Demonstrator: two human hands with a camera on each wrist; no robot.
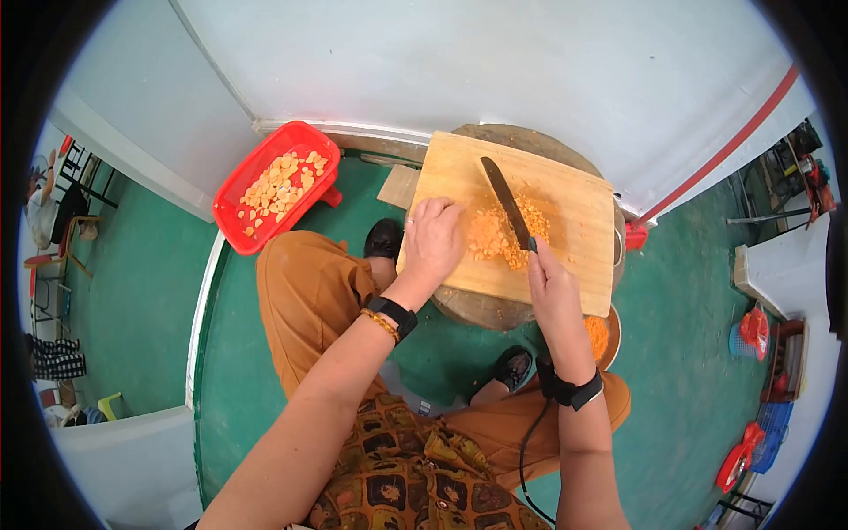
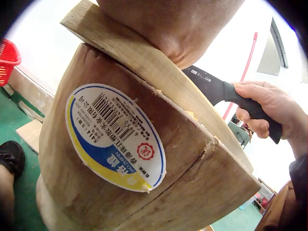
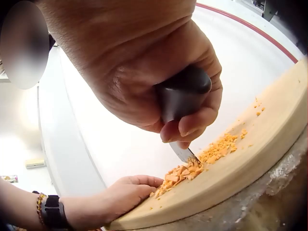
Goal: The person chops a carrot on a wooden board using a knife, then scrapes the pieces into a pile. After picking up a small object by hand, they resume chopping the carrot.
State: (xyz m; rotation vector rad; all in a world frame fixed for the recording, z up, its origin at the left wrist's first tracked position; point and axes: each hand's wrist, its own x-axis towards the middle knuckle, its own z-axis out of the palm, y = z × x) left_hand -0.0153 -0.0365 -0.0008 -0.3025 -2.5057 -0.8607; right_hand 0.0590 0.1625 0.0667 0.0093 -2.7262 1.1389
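Note:
My right hand [image 1: 555,287] grips the black handle of a knife [image 1: 505,199], its dark blade lying across chopped orange pieces [image 1: 488,233] on a wooden cutting board [image 1: 565,190]. In the right wrist view the blade [image 3: 184,153] meets the pieces [image 3: 180,174] on the board. My left hand [image 1: 434,237] rests on the board's left part, beside the pieces, fingers relaxed and holding nothing. The left wrist view shows the right hand [image 2: 269,108] around the knife handle [image 2: 252,108]. Beneath the board stands a round wooden block [image 2: 62,125] with a label [image 2: 115,137].
A red basket [image 1: 231,225] with orange slices stands at the left on the green floor [image 1: 680,353]. A bowl [image 1: 616,340] of fine orange bits sits near the right knee. White walls [image 1: 495,62] rise behind the board. Baskets [image 1: 774,433] lie far right.

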